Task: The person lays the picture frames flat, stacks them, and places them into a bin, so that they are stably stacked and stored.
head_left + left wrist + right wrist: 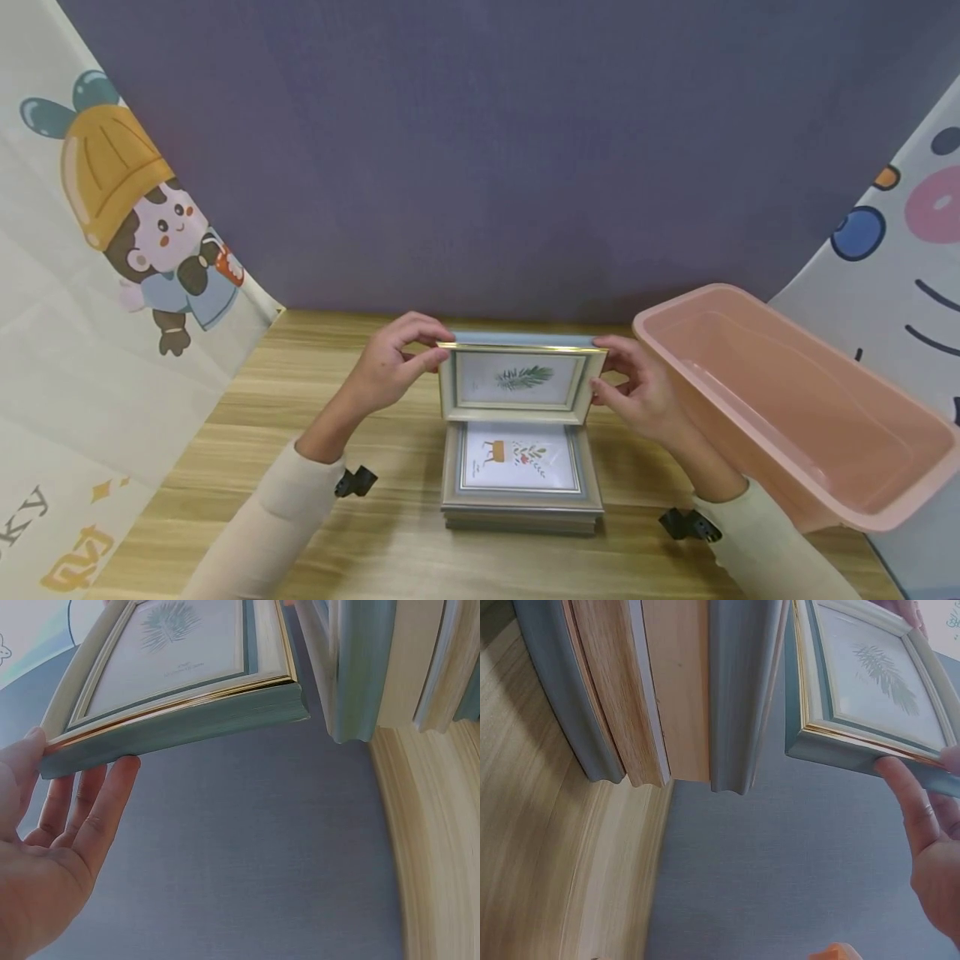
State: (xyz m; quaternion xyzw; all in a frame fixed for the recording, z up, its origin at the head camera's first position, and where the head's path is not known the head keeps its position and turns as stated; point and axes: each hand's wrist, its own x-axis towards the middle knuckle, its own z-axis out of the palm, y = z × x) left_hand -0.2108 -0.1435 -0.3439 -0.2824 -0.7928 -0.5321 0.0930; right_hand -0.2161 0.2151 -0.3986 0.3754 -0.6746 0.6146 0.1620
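A picture frame (pixel 522 379) with a green leaf print is held up on a tilt over the back of a stack. My left hand (pixel 399 360) pinches its left side near the upper corner, thumb on the front face and fingers behind. At the opposite side my right hand (pixel 636 387) grips the frame the same way. Below lies the stack of frames, its top picture frame (pixel 522 467) showing a flower print face up. In the left wrist view, the held frame's blue-green edge rests against the left fingers (pixel 112 802).
A pink plastic bin (pixel 795 408) stands at the right on the wood-grain table (pixel 300 400). Behind rises a grey-purple panel (pixel 487 167). Cartoon-printed white sheets hang on the left and right sides.
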